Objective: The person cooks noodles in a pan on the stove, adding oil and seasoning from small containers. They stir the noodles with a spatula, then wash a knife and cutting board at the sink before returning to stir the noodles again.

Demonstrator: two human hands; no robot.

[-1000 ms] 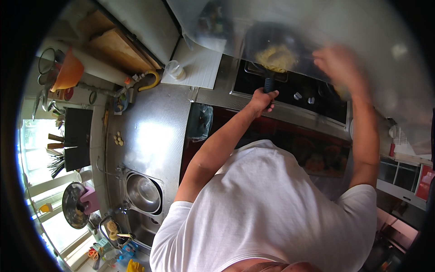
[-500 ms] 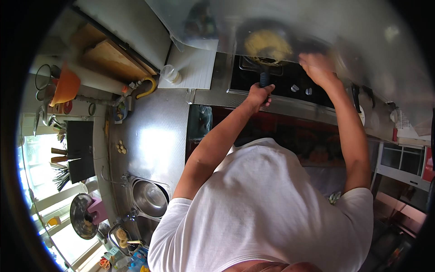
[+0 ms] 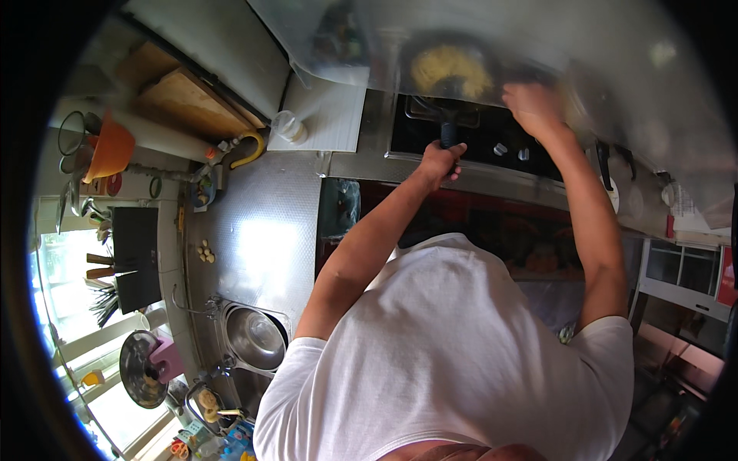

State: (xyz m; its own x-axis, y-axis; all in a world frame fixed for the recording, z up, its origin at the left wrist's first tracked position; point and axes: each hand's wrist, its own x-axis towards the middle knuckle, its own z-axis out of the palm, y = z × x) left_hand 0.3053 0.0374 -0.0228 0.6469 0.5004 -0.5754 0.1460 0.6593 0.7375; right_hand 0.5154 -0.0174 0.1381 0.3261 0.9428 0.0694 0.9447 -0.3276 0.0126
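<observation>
My left hand (image 3: pixel 442 163) is wrapped around the black handle (image 3: pixel 448 131) of a dark frying pan (image 3: pixel 412 46) over the stove (image 3: pixel 503 127). Yellow food in pieces or strips (image 3: pixel 447 67) lies in the pan, heaped in a curve. A cloudy, see-through sheet (image 3: pixel 530 38) covers my view of the pan. To the right of the pan, above the cooktop, is my right hand (image 3: pixel 532 107), its fingers curled closed. Whatever they hold, if anything, is blurred behind the sheet.
A clear jar (image 3: pixel 287 126) stands on a white board (image 3: pixel 338 115) left of the stove. Small pale pieces (image 3: pixel 205 251) lie on the steel counter (image 3: pixel 265 184). A metal bowl (image 3: pixel 255 336) sits in the sink. Black handles (image 3: pixel 604 165) hang right of the stove.
The yellow food has shifted slightly and spread into a curved heap. My right hand has moved a little left; my left hand stays on the handle.
</observation>
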